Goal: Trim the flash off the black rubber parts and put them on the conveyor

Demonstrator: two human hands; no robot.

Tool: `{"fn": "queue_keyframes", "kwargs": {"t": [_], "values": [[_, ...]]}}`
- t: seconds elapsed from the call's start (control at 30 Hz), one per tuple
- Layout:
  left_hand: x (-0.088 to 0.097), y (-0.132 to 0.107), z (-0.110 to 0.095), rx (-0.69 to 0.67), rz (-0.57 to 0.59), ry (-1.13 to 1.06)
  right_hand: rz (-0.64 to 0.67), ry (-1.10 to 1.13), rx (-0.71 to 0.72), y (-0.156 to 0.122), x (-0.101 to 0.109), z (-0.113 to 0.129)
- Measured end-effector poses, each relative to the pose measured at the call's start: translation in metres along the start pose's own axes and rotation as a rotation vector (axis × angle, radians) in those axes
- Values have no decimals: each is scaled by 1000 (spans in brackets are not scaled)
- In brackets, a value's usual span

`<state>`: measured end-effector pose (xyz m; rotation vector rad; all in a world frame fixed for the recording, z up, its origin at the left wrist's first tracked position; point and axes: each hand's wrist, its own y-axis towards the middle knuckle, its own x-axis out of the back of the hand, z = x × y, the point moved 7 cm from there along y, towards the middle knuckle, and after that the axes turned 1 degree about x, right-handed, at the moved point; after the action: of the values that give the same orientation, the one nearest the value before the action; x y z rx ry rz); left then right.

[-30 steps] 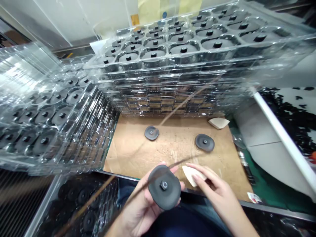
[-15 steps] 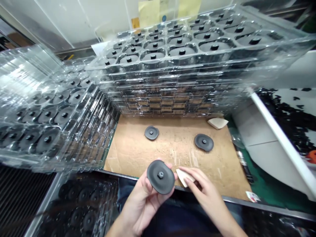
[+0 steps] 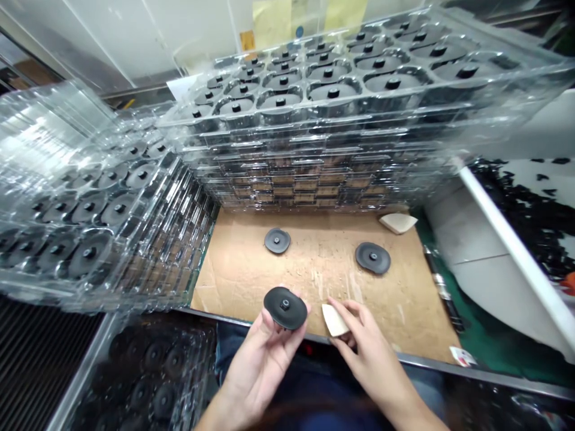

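My left hand [image 3: 256, 365] holds a black round disc [image 3: 285, 307] with a small central stud, gripping it by the rim between fingers and thumb. My right hand [image 3: 372, 359] pinches a cream triangular pad [image 3: 335, 319] at its fingertips, a short way to the right of the disc. Both hands are just above the near edge of a cardboard sheet [image 3: 251, 281]. Two similar black discs [image 3: 277, 240] [image 3: 372, 258] lie flat on that sheet, apart from each other. A second cream pad [image 3: 398, 222] lies at its back right corner.
Tall stacks of transparent plastic trays [image 3: 314, 149] holding black discs rise behind the cardboard, and another stack [image 3: 90, 209] stands on the left. A lower tray [image 3: 148, 365] lies at near left. A green mat [image 3: 442, 305] and white rail [image 3: 507, 233] lie on the right.
The disc in my left hand has moved away from me towards the cardboard and tilted flatter. My right hand has shifted slightly left with its pad. The items on the cardboard have stayed in place.
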<state>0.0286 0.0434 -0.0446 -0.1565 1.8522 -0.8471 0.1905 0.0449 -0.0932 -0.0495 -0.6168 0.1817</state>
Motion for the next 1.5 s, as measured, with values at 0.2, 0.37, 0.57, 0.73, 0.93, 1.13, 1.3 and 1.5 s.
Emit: {"fn": "queue_keyframes", "kwargs": {"t": [0.2, 0.37, 0.57, 0.73, 0.93, 1.13, 1.3, 1.5], "values": [[-3, -1, 3, 56, 26, -14, -25, 22, -19, 8, 1, -6], [-4, -5, 1, 26, 60, 56, -54, 181, -90, 21, 16, 2], [-10, -9, 0, -42, 41, 179, -126, 501, -107, 21, 44, 72], [-17, -17, -3, -70, 29, 291, 68, 601, -92, 22, 34, 108], [-18, -20, -8, -81, -19, 298, 112, 685, -150, 17, 26, 106], [-21, -18, -10, -107, 87, 254, 59, 836, -262, 15, 27, 106], [-21, -19, -11, -104, 104, 226, 134, 729, -304, 15, 26, 106], [-25, -21, -12, -96, 18, 250, 153, 831, -295, 13, 21, 108]]}}
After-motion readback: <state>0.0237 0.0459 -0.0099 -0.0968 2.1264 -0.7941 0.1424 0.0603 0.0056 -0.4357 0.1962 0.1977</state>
